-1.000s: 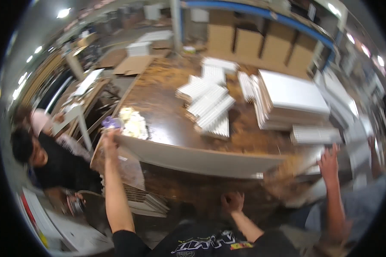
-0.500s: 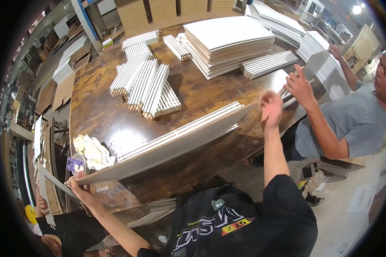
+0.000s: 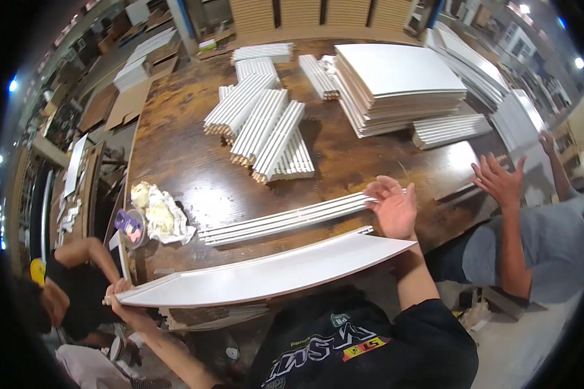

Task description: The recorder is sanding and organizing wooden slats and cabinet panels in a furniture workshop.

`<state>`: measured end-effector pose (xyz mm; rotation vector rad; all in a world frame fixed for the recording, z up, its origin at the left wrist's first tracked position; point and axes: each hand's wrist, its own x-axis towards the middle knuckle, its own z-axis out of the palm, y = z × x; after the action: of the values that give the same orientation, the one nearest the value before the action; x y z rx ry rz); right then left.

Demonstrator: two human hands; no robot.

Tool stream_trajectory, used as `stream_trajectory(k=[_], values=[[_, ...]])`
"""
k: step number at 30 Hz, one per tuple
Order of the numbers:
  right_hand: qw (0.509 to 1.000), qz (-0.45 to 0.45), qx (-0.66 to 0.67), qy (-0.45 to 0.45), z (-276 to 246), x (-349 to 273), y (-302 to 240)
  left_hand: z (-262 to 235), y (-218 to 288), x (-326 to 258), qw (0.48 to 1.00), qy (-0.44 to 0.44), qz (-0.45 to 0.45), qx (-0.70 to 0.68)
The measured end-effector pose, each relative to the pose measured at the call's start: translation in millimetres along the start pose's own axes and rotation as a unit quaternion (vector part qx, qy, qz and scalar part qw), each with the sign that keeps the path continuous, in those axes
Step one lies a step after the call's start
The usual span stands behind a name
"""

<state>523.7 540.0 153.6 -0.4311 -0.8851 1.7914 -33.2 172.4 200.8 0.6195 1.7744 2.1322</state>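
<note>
My left hand is closed around the left end of a long white panel. The panel tilts with its glossy face up over the table's near edge. A narrow strip lies along its far edge. Past the panel's right end, my right hand is open, palm up and fingers spread. Its fingers overlap the right end of a row of white strips lying on the table; I cannot tell whether they touch. My right wrist is partly hidden behind the panel's right corner.
Bundles of white strips and a stack of white panels cover parts of the brown table. A tub and crumpled cloth are at the left. A co-worker's raised hand is at the right; another person is at the left.
The panel has turned from standing on edge to lying tilted, white face up, nearer to me. My right hand has turned palm up. The co-worker at the right still holds up an open hand.
</note>
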Motion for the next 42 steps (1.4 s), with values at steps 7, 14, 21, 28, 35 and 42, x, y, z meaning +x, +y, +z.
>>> stream_trajectory(k=[7,14,21,28,35,42], values=[[0.89,0.034,-0.453,0.04,-15.8,101.8,39.6,3.6,-22.4,36.5,0.998,0.069,0.006,-0.003],[0.703,-0.18,-0.645,-0.241,30.1,184.5,110.1,83.0,3.0,32.5,0.983,0.176,0.022,0.054],[0.603,-0.29,-0.676,-0.309,30.6,216.8,162.9,56.8,-0.2,30.9,0.997,0.078,0.0,-0.028],[0.593,-0.314,-0.678,-0.301,8.7,215.5,126.7,60.9,0.7,38.2,0.997,0.0,0.002,-0.071],[0.88,-0.28,-0.36,0.133,-15.6,189.0,-13.5,30.3,-33.0,57.9,0.994,0.11,-0.016,-0.016],[0.901,-0.281,-0.158,0.29,-40.9,125.2,-89.7,-16.7,-56.2,81.8,0.979,0.173,-0.009,0.109]])
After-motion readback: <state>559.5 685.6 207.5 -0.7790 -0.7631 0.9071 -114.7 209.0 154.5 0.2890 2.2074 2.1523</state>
